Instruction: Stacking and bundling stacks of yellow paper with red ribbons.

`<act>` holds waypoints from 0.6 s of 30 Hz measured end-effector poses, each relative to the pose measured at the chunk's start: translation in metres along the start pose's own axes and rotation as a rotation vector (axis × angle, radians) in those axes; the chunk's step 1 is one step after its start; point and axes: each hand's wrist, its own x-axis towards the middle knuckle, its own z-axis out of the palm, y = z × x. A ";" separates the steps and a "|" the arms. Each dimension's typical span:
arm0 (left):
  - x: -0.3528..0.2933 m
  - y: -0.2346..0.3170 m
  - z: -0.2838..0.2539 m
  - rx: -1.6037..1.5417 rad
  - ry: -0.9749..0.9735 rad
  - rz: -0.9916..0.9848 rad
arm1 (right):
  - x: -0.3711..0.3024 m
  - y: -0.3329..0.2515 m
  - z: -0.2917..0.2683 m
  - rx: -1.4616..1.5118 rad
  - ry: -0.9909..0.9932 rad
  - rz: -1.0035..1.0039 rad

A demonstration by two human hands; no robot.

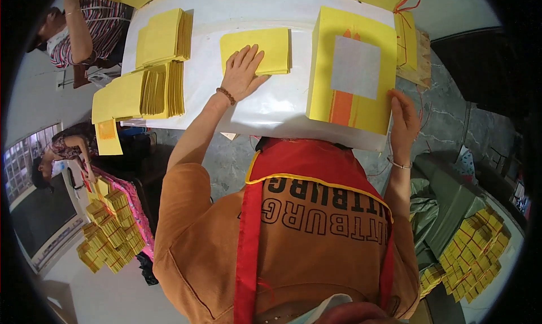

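My left hand [243, 73] lies flat with spread fingers on a small stack of folded yellow paper sheets [276, 50] in the middle of the white table. To its right stands a tall yellow block [316, 70], with an orange band and a pale rectangular sheet [355, 67] on its top. My right hand [405, 118] is at the block's right edge, its fingertips at or very near the side and its fingers loosely bent. Nothing shows in its grasp, though the palm is partly turned away.
Piles of yellow paper [161, 39] and fanned yellow bundles [152, 92] line the table's left side. Tied yellow bundles [406, 39] with red string stand at the back right. Two people [93, 30] are at the left. More bundles [474, 250] lie low at the right.
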 end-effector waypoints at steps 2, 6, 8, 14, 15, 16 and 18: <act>-0.001 0.004 0.001 0.047 0.013 0.022 | 0.002 0.004 -0.002 -0.013 -0.012 -0.009; 0.003 -0.001 -0.008 0.041 0.010 0.062 | 0.010 0.000 0.001 -0.263 -0.026 -0.305; 0.006 -0.003 -0.017 0.025 0.007 0.089 | 0.013 -0.004 0.002 -0.326 -0.069 -0.350; 0.029 0.012 -0.048 -0.068 0.009 0.082 | 0.014 -0.001 0.003 -0.397 -0.189 -0.403; 0.034 0.026 -0.056 -0.176 0.080 0.083 | 0.014 0.000 0.003 -0.389 -0.190 -0.407; 0.040 0.043 -0.065 -0.287 0.149 0.086 | 0.014 0.000 0.002 -0.394 -0.181 -0.395; 0.046 0.087 -0.087 -0.269 0.205 0.171 | 0.015 0.003 0.002 -0.390 -0.208 -0.391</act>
